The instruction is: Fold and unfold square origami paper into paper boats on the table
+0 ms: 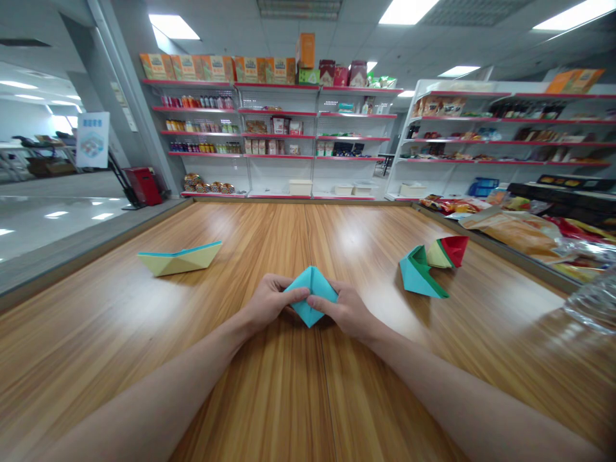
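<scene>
The blue paper diamond [302,280] lies between the left hand [268,301] and the right hand [350,310], above the surface [283,398]. From the left hand it is at 3 o'clock; from the right hand, at 9 o'clock. Neither hand is clearly nearer. Both are closed on the paper: thumbs on the near face, their tips close together at the centre; fingers behind, largely hidden. The centre crease runs from 12 to 6 o'clock; the side corners point to about 9 and 3 o'clock. No strongly dominant long axis can be told.

Material: thin, matte, sharply creased paper. The surface is smooth, wood-grained board with a glossy sheen and a straight seam.

Position of other folded items, relative to the diamond:
- Yellow paper boat [180,263], blue-edged, elongated: 10 o'clock, well apart.
- Blue-and-green paper piece [418,277], angular: 2 o'clock.
- Red-and-cream paper piece [455,249], angular: 2 o'clock, just beyond the blue-and-green one.
</scene>
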### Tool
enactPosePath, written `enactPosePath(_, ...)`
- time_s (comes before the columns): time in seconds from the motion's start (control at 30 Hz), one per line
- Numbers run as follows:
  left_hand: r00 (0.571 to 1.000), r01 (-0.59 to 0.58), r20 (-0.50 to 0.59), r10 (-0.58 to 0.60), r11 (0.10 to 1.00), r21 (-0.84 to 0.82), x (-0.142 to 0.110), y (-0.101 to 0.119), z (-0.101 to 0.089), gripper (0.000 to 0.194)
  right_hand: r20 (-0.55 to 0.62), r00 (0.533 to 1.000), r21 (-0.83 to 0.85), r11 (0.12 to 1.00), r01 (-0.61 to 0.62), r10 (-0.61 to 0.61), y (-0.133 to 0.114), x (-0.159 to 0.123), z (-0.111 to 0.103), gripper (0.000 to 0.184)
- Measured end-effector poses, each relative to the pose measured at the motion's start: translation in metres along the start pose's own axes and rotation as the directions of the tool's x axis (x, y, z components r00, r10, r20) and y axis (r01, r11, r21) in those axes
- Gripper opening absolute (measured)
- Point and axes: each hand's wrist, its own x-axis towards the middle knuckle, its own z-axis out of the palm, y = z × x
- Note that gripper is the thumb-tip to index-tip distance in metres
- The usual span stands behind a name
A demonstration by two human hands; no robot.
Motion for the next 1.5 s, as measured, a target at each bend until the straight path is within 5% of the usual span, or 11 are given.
enactPosePath(0.27, 0.997, -0.026, -0.07, 0.023, 0.999, -0.045, 0.004, -0.003, 0.001, 0.029, -0.069, 0.997, -0.036, 0.999, 0.023, -0.026, 0.003, 0.001, -0.002, 0.027)
enactPosePath(0.63, 0.999, 0.007, -0.054, -0.006, 1.0, 0.012, 0.004, -0.005, 0.0, 0.031, 0.019, 0.999, 0.037, 0.999, -0.032, 0.031, 0.011, 0.004, -0.004, 0.028)
enactPosePath(0.9, 0.988, -0.065, -0.138, 0.064, 0.998, -0.004, 0.002, 0.0, 0.002, 0.034, -0.079, 0.997, -0.02, 1.0, 0.012, -0.014, 0.004, 0.004, 0.0, 0.053)
enactPosePath(1.1, 0.994, -0.033, -0.11, 0.019, 0.991, -0.13, 0.003, -0.002, 0.002, 0.032, 0.024, 0.999, -0.062, 0.998, -0.028, 0.03, 0.009, 0.004, 0.0, 0.027)
enactPosePath(1.5, 0.996, 0.014, -0.09, -0.031, 0.982, -0.186, 0.004, -0.009, 0.0, 0.026, 0.058, 0.998, -0.074, 0.997, -0.025, 0.03, 0.007, 0.001, 0.0, 0.023)
